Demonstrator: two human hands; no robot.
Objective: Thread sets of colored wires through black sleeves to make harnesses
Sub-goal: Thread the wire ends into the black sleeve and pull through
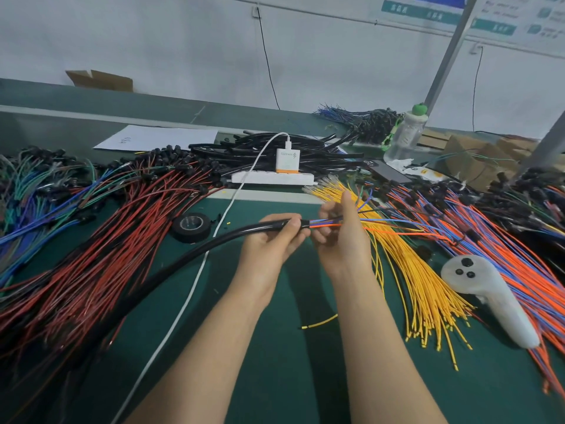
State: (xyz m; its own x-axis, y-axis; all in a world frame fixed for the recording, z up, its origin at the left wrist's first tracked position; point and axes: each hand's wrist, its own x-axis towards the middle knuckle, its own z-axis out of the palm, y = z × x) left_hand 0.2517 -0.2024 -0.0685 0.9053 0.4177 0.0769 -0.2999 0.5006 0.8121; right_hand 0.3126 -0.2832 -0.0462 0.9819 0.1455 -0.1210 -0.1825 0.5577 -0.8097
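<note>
Left grip [269, 240] clamps black sleeve [214, 243] mouth, right grip [342, 237] pinches wires [315, 224] beside it; splayed ends may snag the rim.

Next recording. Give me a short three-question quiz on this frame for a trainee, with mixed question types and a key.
1. True or false: the left hand grips the black sleeve near its open end.
2. Which thing lies on the green mat just beyond the sleeve's curve? A. roll of black tape B. scissors C. pliers
3. Fill in: the right hand pinches the wire set at the sleeve's mouth; the loose bundle fanned out to its right is ____ in colour.
Key: 1 true; 2 A; 3 yellow.
</note>
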